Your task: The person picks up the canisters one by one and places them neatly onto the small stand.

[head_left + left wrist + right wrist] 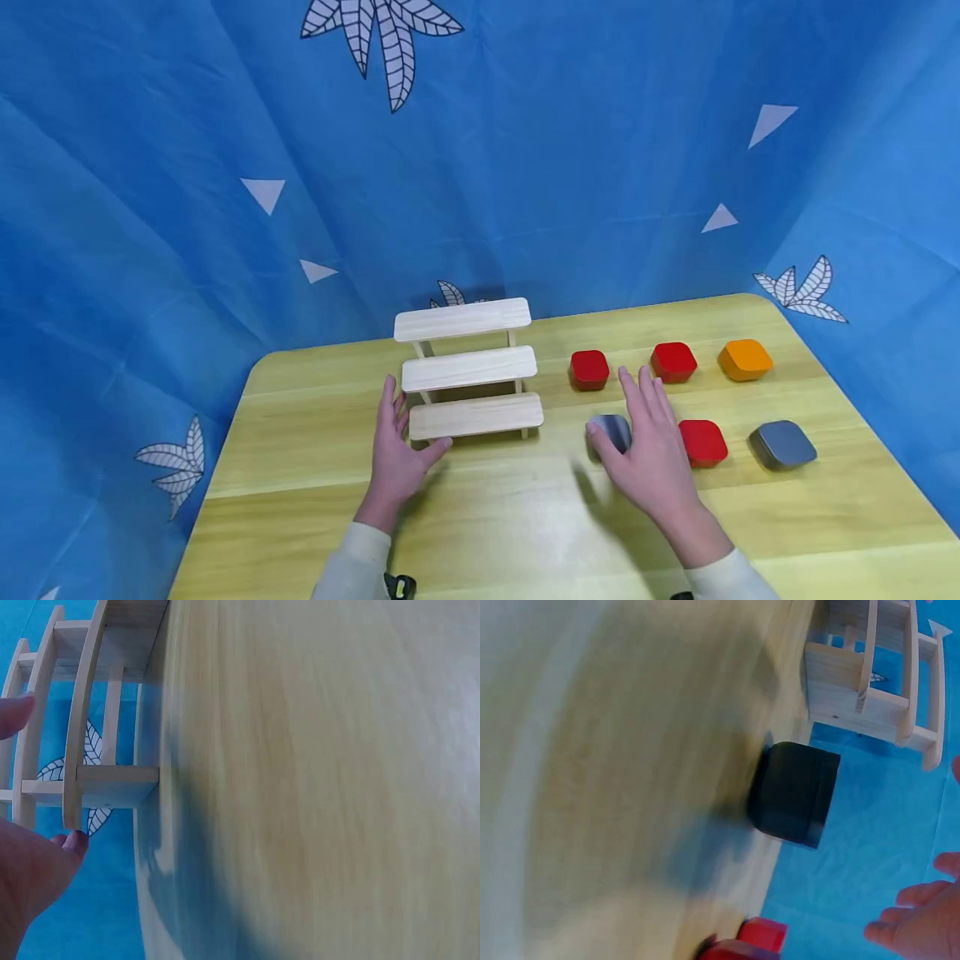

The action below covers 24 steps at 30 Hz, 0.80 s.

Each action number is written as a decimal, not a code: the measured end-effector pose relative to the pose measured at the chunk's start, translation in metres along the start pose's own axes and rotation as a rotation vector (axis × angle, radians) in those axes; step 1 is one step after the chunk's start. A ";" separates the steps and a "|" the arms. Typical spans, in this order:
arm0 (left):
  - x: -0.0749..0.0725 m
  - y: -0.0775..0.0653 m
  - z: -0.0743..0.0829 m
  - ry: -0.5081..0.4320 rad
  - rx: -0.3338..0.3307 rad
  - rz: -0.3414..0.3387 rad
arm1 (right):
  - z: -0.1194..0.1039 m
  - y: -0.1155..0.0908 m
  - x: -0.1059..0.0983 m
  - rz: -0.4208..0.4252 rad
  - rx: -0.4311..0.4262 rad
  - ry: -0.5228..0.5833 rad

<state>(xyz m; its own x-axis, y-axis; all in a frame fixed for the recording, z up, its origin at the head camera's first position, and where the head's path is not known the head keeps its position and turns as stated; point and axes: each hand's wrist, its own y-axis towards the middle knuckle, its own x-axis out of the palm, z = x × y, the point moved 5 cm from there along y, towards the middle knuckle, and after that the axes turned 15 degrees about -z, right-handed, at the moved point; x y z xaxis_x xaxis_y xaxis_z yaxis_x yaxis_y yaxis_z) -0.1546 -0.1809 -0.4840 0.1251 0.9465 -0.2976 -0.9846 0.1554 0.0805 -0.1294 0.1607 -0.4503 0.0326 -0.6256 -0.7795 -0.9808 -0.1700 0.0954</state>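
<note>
A pale wooden three-step rack [471, 368] stands left of centre on the table. My left hand [397, 454] is at its left end, fingers spread and thumb pointing along the front of the lowest board. Fingertips [75, 844] show right at the end of a board in the left wrist view. My right hand [652, 454], fingers stretched out and thumb apart, hovers over the right side. Its thumb overlaps a grey rounded block [617, 429] in the head view. From the right wrist, that dark block [795, 793] sits apart from the fingers [919, 892].
Red rounded blocks [589, 369] [673, 362] and an orange one [746, 359] form the back row at right. In front are another red block [705, 442] and a second grey block [783, 444]. A blue patterned cloth [570, 167] hangs behind the wooden table [300, 467].
</note>
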 end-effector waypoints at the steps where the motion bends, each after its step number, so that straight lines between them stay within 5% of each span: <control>1: 0.000 0.001 0.000 -0.013 0.012 0.002 | 0.001 0.000 0.000 -0.001 0.003 0.016; 6: -0.002 0.003 0.002 -0.037 0.033 0.021 | 0.009 -0.002 0.005 -0.011 0.014 0.076; 11: -0.001 0.000 0.020 -0.050 0.003 0.021 | 0.017 -0.004 0.011 -0.049 0.055 0.148; 17: 0.000 0.003 -0.002 -0.063 0.027 0.048 | 0.032 -0.006 0.019 -0.080 0.102 0.294; 24: 0.003 0.005 -0.007 -0.080 0.043 0.053 | 0.044 -0.008 0.025 -0.119 0.164 0.479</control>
<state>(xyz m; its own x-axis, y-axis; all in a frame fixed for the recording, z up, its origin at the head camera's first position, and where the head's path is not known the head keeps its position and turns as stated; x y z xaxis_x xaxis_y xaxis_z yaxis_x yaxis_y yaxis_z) -0.1601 -0.1796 -0.4916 0.0836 0.9729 -0.2155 -0.9841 0.1146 0.1356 -0.1290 0.1804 -0.4980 0.1922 -0.8941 -0.4045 -0.9810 -0.1633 -0.1051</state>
